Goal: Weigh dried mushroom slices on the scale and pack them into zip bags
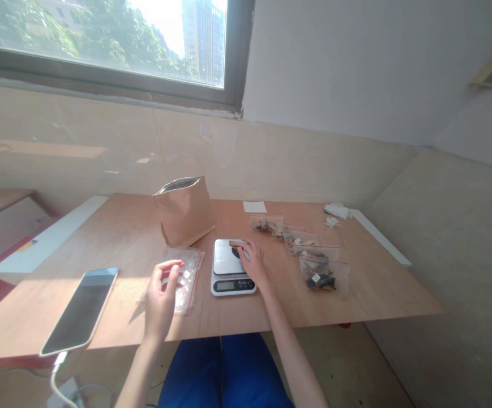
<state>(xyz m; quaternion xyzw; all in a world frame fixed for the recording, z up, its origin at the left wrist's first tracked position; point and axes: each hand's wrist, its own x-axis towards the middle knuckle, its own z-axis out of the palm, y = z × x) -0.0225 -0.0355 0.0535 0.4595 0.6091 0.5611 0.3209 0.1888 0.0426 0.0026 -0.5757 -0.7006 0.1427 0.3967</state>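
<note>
A small digital kitchen scale (227,271) sits near the front edge of the wooden table (114,243). My right hand (252,262) rests over its platform, fingers curled on a brown piece (234,243) that lies on the scale. My left hand (162,294) hovers over a pile of empty clear zip bags (188,273) with red seals, fingers pinched on the edge of one. An open brown paper pouch (185,211) stands just behind the bags.
Three filled zip bags (322,273) of dried pieces lie in a row right of the scale. A phone (82,309) on a charging cable lies at the front left. A white paper slip (255,207) and crumpled wrappers (336,212) lie at the back.
</note>
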